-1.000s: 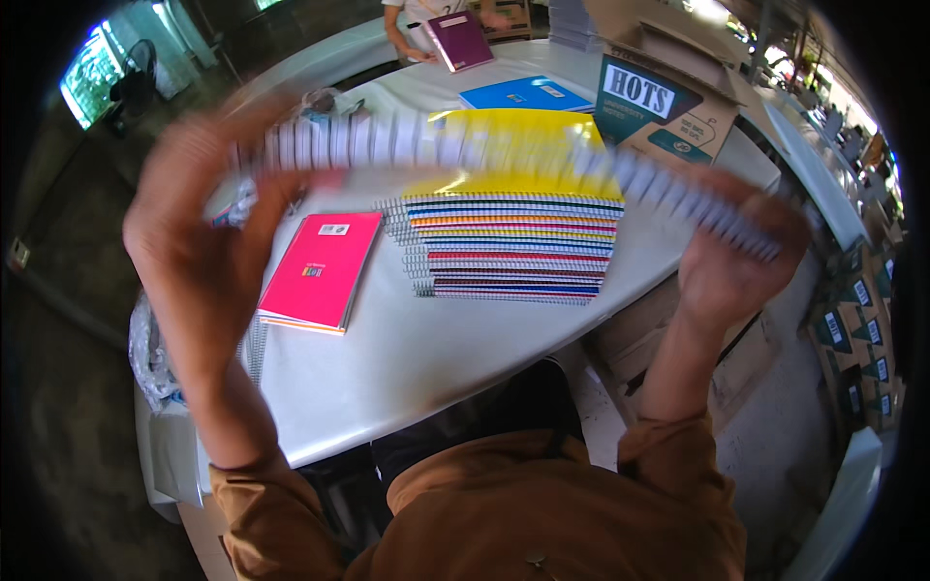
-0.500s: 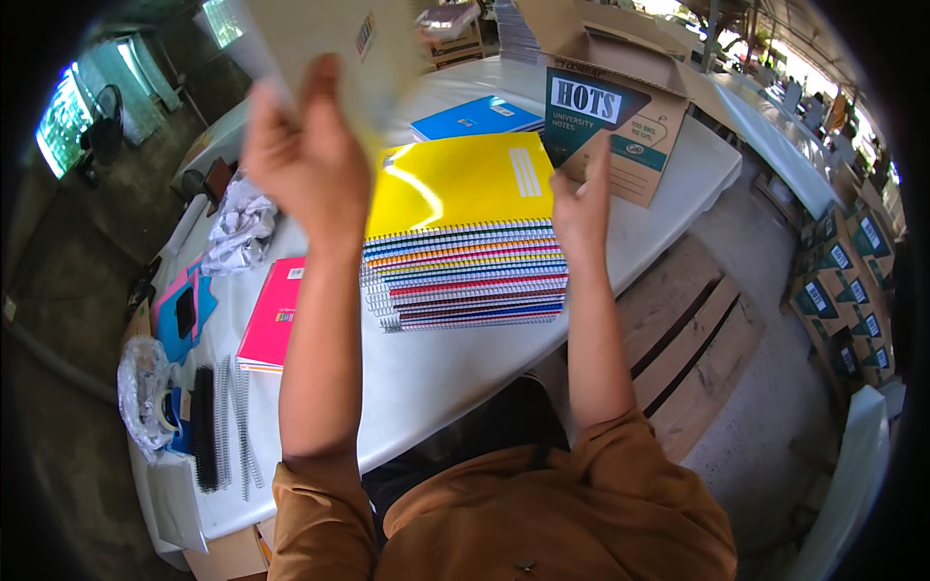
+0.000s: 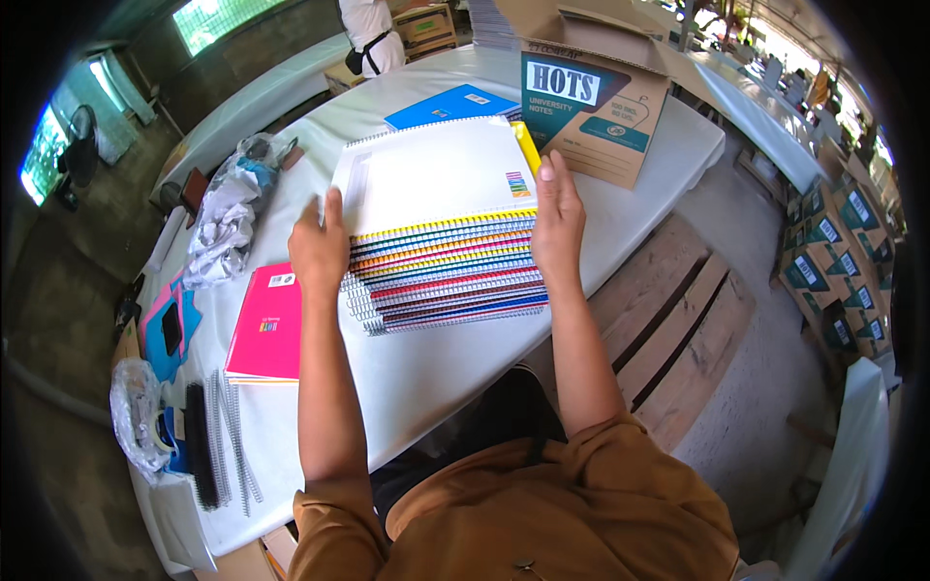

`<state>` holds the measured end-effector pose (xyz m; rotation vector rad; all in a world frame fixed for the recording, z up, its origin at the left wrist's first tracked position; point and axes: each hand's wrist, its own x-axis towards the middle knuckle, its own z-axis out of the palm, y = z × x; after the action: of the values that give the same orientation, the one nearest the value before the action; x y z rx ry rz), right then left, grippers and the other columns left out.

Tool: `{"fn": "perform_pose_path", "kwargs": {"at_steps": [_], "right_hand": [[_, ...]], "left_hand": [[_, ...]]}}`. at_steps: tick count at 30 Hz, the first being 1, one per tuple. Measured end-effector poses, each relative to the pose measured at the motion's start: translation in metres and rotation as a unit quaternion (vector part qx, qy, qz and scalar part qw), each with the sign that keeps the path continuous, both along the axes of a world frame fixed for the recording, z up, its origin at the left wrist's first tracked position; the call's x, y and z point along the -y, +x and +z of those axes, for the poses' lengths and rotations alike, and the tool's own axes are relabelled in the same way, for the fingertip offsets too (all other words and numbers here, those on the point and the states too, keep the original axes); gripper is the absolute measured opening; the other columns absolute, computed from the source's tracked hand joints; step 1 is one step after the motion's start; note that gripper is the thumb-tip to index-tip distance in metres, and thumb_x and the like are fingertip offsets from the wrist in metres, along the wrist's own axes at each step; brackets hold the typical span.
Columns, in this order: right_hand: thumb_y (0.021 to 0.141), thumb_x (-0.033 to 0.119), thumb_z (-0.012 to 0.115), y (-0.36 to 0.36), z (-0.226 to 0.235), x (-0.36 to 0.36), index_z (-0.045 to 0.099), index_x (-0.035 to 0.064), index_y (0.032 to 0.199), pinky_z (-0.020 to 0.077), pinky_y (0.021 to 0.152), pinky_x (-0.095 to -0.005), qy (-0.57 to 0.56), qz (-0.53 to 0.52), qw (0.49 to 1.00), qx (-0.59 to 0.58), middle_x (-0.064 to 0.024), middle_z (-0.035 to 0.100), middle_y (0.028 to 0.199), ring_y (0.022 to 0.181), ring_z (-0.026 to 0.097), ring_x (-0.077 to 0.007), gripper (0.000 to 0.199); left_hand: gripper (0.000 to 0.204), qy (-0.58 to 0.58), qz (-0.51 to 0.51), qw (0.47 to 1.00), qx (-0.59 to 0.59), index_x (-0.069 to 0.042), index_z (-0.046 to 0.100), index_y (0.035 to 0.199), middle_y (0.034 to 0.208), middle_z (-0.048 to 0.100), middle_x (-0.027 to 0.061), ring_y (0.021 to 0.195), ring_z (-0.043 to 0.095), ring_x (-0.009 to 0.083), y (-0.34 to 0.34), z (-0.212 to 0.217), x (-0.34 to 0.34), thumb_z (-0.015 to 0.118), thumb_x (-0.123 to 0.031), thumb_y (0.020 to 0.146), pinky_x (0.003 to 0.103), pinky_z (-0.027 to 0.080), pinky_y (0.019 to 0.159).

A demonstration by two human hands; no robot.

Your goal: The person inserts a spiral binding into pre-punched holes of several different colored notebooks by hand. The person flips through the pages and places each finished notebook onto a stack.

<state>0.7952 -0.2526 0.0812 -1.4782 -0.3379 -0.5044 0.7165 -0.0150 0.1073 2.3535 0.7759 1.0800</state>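
A tall stack of spiral notebooks point(image 3: 450, 281) with coils in many colours stands on the white-covered table. On top lies a spiral notebook with a white cover point(image 3: 431, 169), its coil at the far edge. The yellow cover point(image 3: 526, 145) beneath shows past its right side. At the stack's left side is my left hand point(image 3: 320, 242), thumb and fingers pointing up, palm toward the notebooks. My right hand point(image 3: 559, 215) stands upright along the right side with fingers extended. Neither hand is wrapped round anything; whether the palms press on the edges is hard to tell.
Behind the stack lie blue notebooks point(image 3: 450, 105) and an open cardboard box point(image 3: 596, 126). To the left are pink notebooks point(image 3: 266, 324), crumpled plastic point(image 3: 223, 228), a dark phone point(image 3: 171, 329) and loose binding coils point(image 3: 228, 436). A person in white point(image 3: 373, 34) stands beyond the table.
The notebook that my left hand held up has come down onto the yellow one, white cover up. My left hand has let go and lowered to the stack's left side.
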Motion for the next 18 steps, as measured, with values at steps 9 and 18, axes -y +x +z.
{"fn": "perform_pose_path", "kwargs": {"at_steps": [9,18], "right_hand": [[0.077,0.03,0.07,-0.003,0.001,-0.009,0.06,-0.0089,0.106,0.0478,0.077,-0.0294,0.048,-0.132,0.989,0.038,-0.0234,0.064,0.097,0.087,0.064,-0.0251,0.05],[0.079,0.021,0.069,0.009,-0.02,0.0,0.065,-0.0012,0.098,0.0408,0.089,-0.0333,0.043,-0.081,0.995,-0.032,-0.0183,0.065,0.097,0.109,0.055,-0.0265,0.029]], "left_hand": [[0.03,0.078,-0.112,0.991,-0.005,-0.008,0.067,0.096,0.076,0.063,0.0205,0.072,0.063,0.0344,-0.009,0.005,0.024,0.054,-0.034,0.087,0.039,0.048,0.066],[0.024,-0.063,-0.054,0.993,0.085,-0.005,0.066,0.087,0.075,0.065,0.014,0.065,0.061,0.0259,-0.02,-0.006,-0.005,0.064,-0.029,0.082,0.036,0.047,0.062]]}}
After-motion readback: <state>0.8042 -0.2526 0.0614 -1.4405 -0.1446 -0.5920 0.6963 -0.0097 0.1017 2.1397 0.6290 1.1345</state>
